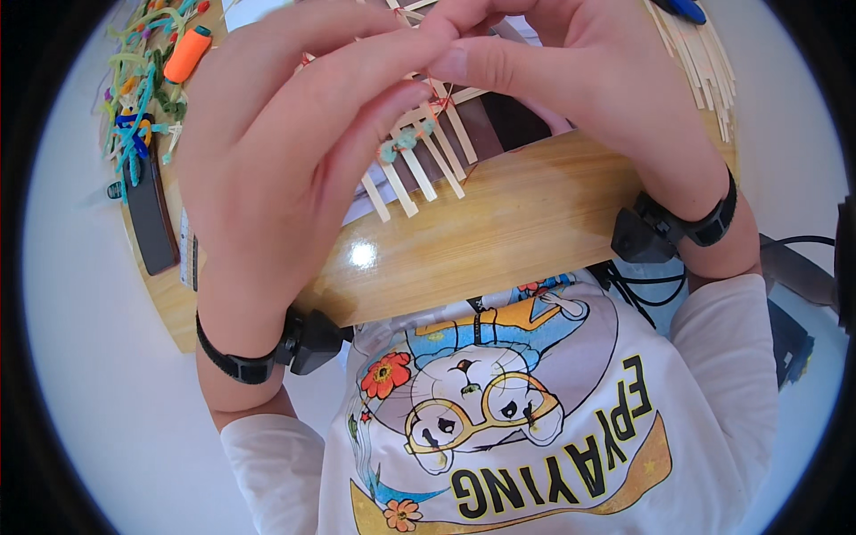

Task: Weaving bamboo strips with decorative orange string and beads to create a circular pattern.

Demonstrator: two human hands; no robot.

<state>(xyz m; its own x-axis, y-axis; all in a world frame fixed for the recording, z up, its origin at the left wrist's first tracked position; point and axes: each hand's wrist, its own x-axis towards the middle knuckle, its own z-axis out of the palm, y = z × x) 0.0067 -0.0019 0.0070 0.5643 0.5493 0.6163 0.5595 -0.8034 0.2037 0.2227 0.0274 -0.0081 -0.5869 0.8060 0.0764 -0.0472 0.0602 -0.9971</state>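
Both hands are raised over the near side of the table, their fingertips meeting at the top of the picture. My left hand (276, 134) curls its fingers toward the right hand's fingertips. My right hand (588, 76) is closed in a pinch. Whatever lies between the fingers is too small or hidden to make out. Just beneath them is a lattice of flat pale wooden sticks (419, 176), its stick ends pointing toward me. Red thread (443, 100) is tied round its crossings, and fuzzy teal yarn (407, 140) winds between several sticks. My hands cover its far part.
An orange thread spool (187, 53) lies at the far left, beside a heap of coloured yarn and pipe cleaners (134, 89). A long dark brown object (152, 223) lies at the left edge of the wooden table (535, 214). Loose wooden sticks (700, 67) lie at the far right, with a blue-handled object (685, 9).
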